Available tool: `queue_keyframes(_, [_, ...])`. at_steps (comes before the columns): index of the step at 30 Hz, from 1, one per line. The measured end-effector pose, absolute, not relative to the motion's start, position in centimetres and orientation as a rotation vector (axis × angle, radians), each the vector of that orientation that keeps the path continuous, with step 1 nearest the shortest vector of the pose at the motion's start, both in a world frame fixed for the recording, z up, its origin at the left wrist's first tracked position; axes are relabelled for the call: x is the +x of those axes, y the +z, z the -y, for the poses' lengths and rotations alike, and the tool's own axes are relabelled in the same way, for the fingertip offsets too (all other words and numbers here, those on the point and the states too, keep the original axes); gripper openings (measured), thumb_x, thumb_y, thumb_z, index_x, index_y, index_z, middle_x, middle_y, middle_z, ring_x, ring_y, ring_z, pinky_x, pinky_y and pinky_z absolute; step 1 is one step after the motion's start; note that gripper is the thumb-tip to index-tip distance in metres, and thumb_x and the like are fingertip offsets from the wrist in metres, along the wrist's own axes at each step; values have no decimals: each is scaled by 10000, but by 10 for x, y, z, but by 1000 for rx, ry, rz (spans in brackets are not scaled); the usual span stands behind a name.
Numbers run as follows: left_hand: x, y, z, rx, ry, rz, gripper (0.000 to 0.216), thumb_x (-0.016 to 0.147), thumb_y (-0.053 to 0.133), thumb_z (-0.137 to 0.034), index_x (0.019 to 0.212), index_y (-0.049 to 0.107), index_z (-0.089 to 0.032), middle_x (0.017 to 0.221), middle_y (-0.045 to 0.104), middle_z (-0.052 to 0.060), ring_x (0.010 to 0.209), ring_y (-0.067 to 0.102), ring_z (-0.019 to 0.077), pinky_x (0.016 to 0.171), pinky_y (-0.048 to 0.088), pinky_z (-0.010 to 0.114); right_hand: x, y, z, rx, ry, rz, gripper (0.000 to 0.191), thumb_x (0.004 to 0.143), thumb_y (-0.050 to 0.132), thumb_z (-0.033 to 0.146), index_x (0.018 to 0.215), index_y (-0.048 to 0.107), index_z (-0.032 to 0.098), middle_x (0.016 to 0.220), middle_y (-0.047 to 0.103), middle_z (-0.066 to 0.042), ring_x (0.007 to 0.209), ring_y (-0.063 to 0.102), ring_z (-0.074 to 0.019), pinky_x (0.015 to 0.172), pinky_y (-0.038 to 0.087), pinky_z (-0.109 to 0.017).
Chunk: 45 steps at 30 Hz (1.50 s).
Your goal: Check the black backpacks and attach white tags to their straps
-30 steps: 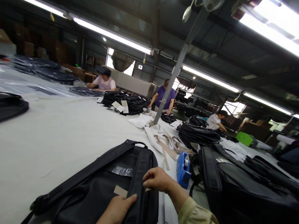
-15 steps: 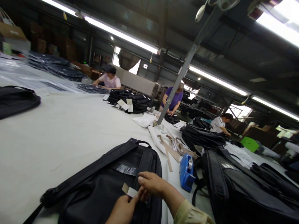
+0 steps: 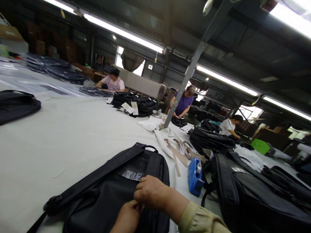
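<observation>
A black backpack [image 3: 102, 191] lies flat on the white table [image 3: 73, 136] in front of me, back side up, with a shoulder strap [image 3: 155, 165] running toward its top handle. My right hand [image 3: 152, 192] rests closed on the strap, knuckles up. My left hand [image 3: 127, 216] sits just below it, fingers curled and pinched against the right hand; what they pinch is hidden. A small clear plastic patch [image 3: 132, 175] shows on the bag just above my hands.
A blue tape dispenser [image 3: 195, 176] stands right of the bag, beside beige paper strips [image 3: 177, 153]. Another black backpack [image 3: 243, 197] lies at the right. Stacks of black bags [image 3: 136, 105] and three other workers stand along the far table edge. A grey pole [image 3: 187, 74] rises from the table.
The beige card that showed between my fingers is now covered. My right hand moved left and down over the strap to meet my left hand, which closed up.
</observation>
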State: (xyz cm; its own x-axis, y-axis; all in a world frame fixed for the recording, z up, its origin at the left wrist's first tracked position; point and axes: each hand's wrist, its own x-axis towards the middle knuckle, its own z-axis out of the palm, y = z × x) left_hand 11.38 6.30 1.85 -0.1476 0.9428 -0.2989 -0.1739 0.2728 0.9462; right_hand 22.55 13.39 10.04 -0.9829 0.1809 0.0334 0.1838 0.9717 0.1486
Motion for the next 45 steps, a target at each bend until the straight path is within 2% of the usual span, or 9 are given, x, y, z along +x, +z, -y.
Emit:
queue_keyframes(5, [113, 18, -59, 1075, 1086, -1466, 193, 687, 698, -311, 572, 698, -155, 617, 699, 82, 685, 630, 284, 632, 431, 311, 263, 60, -140, -500, -171, 2929, 144, 830, 655, 253, 722, 580, 194, 758, 639, -7, 664, 523, -142, 616, 362, -296])
queue_keyframes(9, [110, 14, -57, 1051, 1072, -1389, 280, 688, 630, -406, 704, 731, -145, 746, 743, 101, 812, 654, 319, 733, 469, 354, 275, 37, -129, -545, 0, 2782, 76, 888, 575, 214, 841, 629, 189, 903, 692, -41, 789, 581, -161, 728, 421, -301])
queue_keyframes(14, [108, 17, -57, 792, 1103, -1205, 392, 625, 716, -511, 739, 729, -136, 782, 738, 85, 842, 659, 286, 757, 513, 344, 280, 31, -104, -564, 259, 2622, 361, 754, 534, 100, 1086, 654, 179, 1112, 689, -91, 1012, 608, -204, 910, 479, -332])
queue_keyframes(21, [108, 10, -64, 817, 1012, -1368, 597, 541, 772, -626, 808, 751, -93, 831, 760, 144, 840, 692, 313, 718, 533, 356, 283, 33, -95, -941, 474, 2276, 282, 741, 609, 139, 1005, 701, 173, 1030, 701, -81, 994, 626, -200, 944, 488, -320])
queue_keyframes(27, [109, 17, -58, 788, 979, -1320, 514, 555, 802, -575, 794, 736, -124, 754, 760, 94, 785, 690, 288, 680, 522, 325, 283, 27, -90, -1154, 416, 2361, 140, 852, 610, 239, 916, 715, 172, 943, 651, -86, 906, 592, -203, 845, 490, -325])
queue_keyframes(35, [105, 12, -64, 774, 950, -1320, 366, 612, 817, -399, 830, 729, -119, 810, 775, 109, 743, 700, 258, 658, 542, 307, 291, 28, -76, -1341, 603, 1953, 225, 825, 653, 275, 1012, 725, 172, 958, 698, -89, 916, 633, -205, 827, 478, -305])
queue_keyframes(39, [105, 13, -63, 730, 941, -1273, 376, 586, 845, -390, 819, 712, -127, 770, 769, 100, 764, 718, 277, 685, 563, 311, 289, 45, -82, -1699, 849, 1724, 376, 916, 517, 428, 733, 710, 163, 726, 696, -75, 724, 640, -184, 672, 454, -284])
queue_keyframes(42, [106, 11, -61, 652, 952, -1230, 405, 575, 864, -367, 871, 713, -134, 760, 768, 82, 750, 726, 279, 677, 576, 316, 279, 51, -87, -1852, 1200, 1665, 509, 902, 491, 478, 503, 587, 178, 478, 548, -33, 468, 522, -146, 503, 393, -269])
queue_keyframes(45, [105, 7, -62, 588, 979, -1211, 422, 576, 871, -339, 912, 719, -133, 758, 768, 74, 745, 729, 279, 690, 589, 327, 269, 49, -89, -1846, 1382, 1507, 375, 798, 628, 385, 489, 538, 193, 423, 480, 16, 384, 424, -112, 414, 321, -244])
